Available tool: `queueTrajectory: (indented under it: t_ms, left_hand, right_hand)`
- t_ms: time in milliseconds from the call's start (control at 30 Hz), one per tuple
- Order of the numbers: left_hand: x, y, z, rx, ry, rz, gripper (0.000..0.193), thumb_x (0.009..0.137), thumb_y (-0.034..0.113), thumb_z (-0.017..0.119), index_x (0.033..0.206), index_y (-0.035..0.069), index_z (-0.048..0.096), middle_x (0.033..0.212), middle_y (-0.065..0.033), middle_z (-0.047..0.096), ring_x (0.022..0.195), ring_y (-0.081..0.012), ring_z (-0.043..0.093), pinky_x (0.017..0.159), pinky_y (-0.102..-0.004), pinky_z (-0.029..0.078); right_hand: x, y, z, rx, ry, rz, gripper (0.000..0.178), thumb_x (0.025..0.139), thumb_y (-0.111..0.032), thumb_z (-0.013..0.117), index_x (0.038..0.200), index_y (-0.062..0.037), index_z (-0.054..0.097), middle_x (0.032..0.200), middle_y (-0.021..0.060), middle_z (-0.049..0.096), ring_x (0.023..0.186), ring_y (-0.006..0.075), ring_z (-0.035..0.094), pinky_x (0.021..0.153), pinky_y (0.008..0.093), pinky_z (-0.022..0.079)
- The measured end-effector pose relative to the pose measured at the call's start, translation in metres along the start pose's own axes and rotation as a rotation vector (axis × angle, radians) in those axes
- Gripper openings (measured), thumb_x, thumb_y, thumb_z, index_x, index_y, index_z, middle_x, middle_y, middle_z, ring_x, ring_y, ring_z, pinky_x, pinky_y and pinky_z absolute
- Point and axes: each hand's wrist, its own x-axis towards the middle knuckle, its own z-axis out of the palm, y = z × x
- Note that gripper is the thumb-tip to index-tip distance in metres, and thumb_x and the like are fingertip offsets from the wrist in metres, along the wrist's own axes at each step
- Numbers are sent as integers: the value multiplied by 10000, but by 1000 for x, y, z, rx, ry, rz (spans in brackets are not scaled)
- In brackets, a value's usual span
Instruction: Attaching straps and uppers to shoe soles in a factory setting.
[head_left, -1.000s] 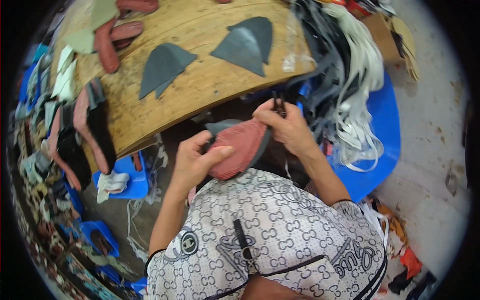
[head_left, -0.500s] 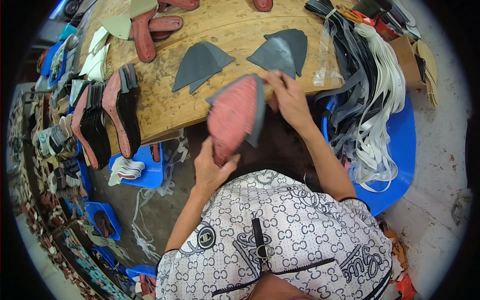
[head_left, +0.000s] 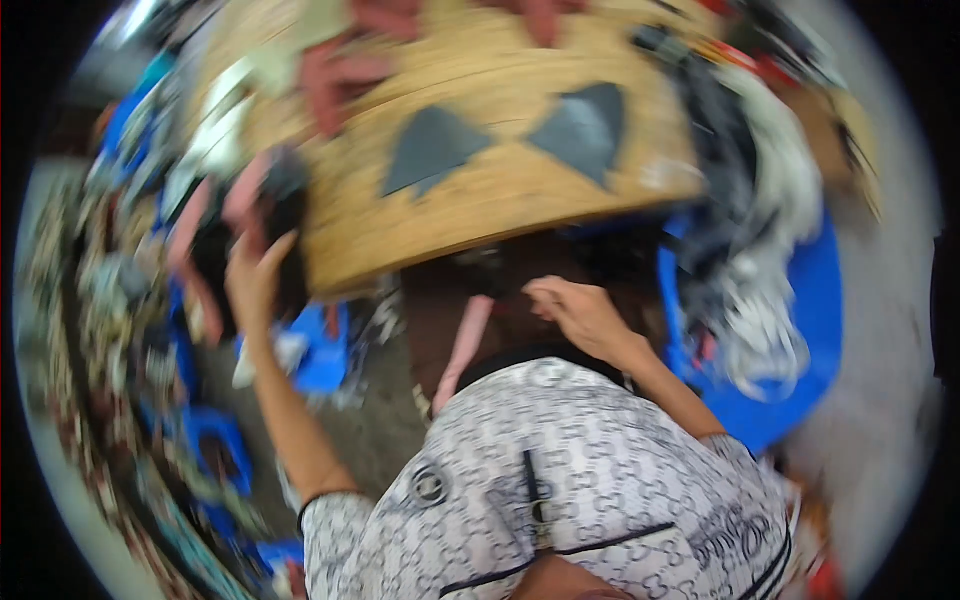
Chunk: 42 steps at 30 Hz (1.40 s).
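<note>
My left hand (head_left: 254,285) reaches to the near stack of pink-topped, black-sided insoles (head_left: 245,200) on the table's left edge. Its thumb stands apart from the fingers, which overlap the stack; blur hides whether they touch it. My right hand (head_left: 585,315) is over my lap, fingers curled and pressed together; anything in them is too small to make out. Left of it a narrow pink piece (head_left: 465,350) stands slanted at my lap, its kind unclear. Two groups of dark grey, fan-shaped sheet pieces (head_left: 435,150) (head_left: 583,130) lie on the wooden table (head_left: 480,205).
Loose red insoles (head_left: 325,90) lie at the far left of the table. A second insole stack (head_left: 195,255) stands beside the first. On the right, black and white straps (head_left: 760,300) hang over a blue bin (head_left: 815,330). A full rack (head_left: 90,400) stands at left.
My left hand has left the pink insole with grey pieces and moved left to the stack. My right hand has come down toward my lap. The head view has shifted and blurred.
</note>
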Motion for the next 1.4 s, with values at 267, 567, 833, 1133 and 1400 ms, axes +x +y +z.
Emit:
queueTrajectory:
  t_ms: [267, 567, 833, 1133, 1400]
  left_hand:
    - [7, -35, 11, -305, 173, -2, 549, 815, 297, 748, 1174, -85, 584, 1060, -92, 655, 959, -183, 593, 870, -285, 433]
    - [38, 115, 37, -396, 358, 385, 562, 816, 210, 744, 1270, -35, 522, 1267, -181, 536, 1154, -254, 545, 962, -354, 444]
    - [260, 71, 84, -243, 366, 240, 804, 777, 424, 765, 1300, -109, 468, 1254, -236, 554, 1117, -313, 578, 912, -350, 476]
    - [234, 131, 69, -280, 378, 509, 300, 880, 278, 662, 1041, 27, 628, 808, -86, 632, 757, -162, 562, 694, -323, 450]
    - [56, 189, 41, -1057, 168, 393, 231, 973, 203, 578, 1104, 13, 579, 990, -18, 609, 894, -95, 544, 794, -266, 439]
  right_hand:
    - [28, 17, -178, -145, 1072, 169, 405, 908, -386, 604, 1023, 2, 620, 756, 138, 650, 704, 233, 632, 682, 341, 476]
    - [18, 47, -195, -438, 1274, 198, 324, 887, -287, 691, 870, 19, 585, 726, 32, 533, 681, 130, 474, 664, 274, 434]
    - [-1, 0, -168, -133, 1165, -37, 206, 953, -121, 563, 794, 9, 555, 714, 7, 512, 665, 87, 456, 625, 238, 378]
    - [-4, -10, -149, 719, 920, 66, 212, 918, -175, 595, 780, -99, 454, 618, 37, 517, 468, 107, 501, 390, 212, 377]
    - [43, -81, -112, 570, 684, 53, 210, 889, -93, 639, 1086, -21, 629, 817, 4, 612, 597, 77, 541, 536, 197, 414]
